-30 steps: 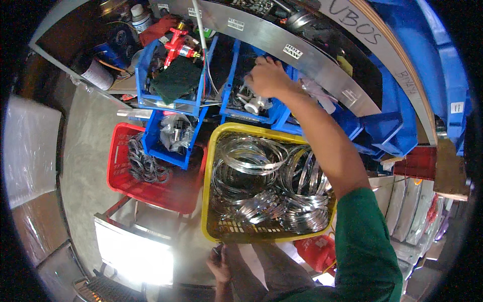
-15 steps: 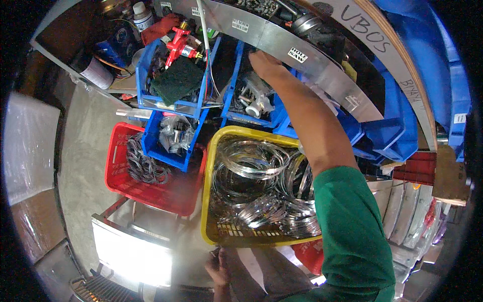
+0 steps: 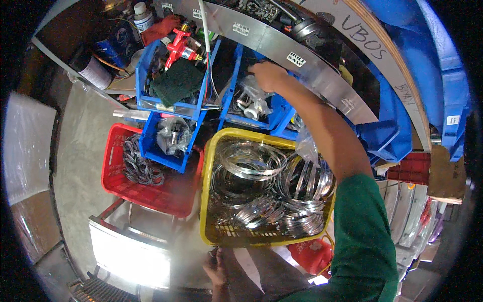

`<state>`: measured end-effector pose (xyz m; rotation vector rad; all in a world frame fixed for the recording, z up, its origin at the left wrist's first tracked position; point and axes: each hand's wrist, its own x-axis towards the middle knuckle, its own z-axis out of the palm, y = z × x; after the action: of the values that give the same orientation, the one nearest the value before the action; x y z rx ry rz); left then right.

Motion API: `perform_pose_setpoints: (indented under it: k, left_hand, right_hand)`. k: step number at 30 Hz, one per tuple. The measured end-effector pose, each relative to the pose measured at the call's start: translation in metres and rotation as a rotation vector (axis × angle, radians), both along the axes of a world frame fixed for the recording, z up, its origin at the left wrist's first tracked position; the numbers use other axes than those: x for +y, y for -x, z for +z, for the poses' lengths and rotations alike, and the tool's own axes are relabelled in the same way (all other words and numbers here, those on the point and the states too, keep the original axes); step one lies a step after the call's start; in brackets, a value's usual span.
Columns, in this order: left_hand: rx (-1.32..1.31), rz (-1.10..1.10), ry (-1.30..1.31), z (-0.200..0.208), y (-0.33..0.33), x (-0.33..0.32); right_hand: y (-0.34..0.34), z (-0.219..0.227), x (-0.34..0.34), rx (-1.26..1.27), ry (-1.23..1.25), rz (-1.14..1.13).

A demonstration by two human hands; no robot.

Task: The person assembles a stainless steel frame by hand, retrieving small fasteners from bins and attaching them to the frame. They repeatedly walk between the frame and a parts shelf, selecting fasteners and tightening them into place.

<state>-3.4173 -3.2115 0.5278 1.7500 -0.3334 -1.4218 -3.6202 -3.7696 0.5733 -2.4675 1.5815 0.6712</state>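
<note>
My right hand [image 3: 269, 76] is over a blue bin [image 3: 245, 121], above clear plastic bags with metal parts [image 3: 252, 103]. Its fingers point left and look partly spread, with nothing visible in them; the fingertips are dim against the bin's dark inside. Low in the view, my left hand [image 3: 215, 272] is closed just below the near rim of a yellow basket [image 3: 205, 211]. A small dark thing shows at its fingers, too small to name. Several coiled metal hose clamps [image 3: 251, 168], some in bunches, fill the yellow basket.
To the left, a red basket [image 3: 108, 168] holds grey looped pieces [image 3: 141, 166]. Above it a small blue bin [image 3: 166, 160] contains a bagged metal part. Another blue bin carries a dark green scouring pad [image 3: 176, 83] and a red fitting [image 3: 178, 48]. A metal shelf edge [image 3: 266, 38] curves behind.
My right hand has drawn back a little from the bin's far end, toward me and slightly right, so more of its fingers show. The left hand stays nearly in place.
</note>
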Motion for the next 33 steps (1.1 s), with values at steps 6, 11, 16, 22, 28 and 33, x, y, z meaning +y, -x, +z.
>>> perform_pose_setpoints:
  k: [6,11,16,22,28,33]
  left_hand:
    - [-0.032,0.019,-0.062,0.012,-0.006,-0.009]
    - [-0.017,0.005,-0.097,0.008,-0.011,-0.011]
    - [-0.033,0.020,-0.044,0.003,-0.008,-0.011]
    - [-0.013,-0.002,-0.066,0.006,-0.012,-0.021]
    - [-0.099,-0.041,-0.066,0.015,-0.010,-0.029]
    - [0.003,0.015,0.040,0.015,-0.004,-0.022]
  right_hand:
    - [0.006,0.021,0.020,-0.177,-0.042,0.042]
    - [0.010,0.039,0.033,0.037,-0.109,0.041]
    - [0.010,0.045,0.069,0.173,0.042,0.112]
    - [0.000,0.037,0.042,-0.061,0.014,-0.146]
    - [-0.004,-0.013,0.005,0.282,0.176,0.108]
    - [-0.007,-0.031,-0.009,0.184,0.310,-0.129]
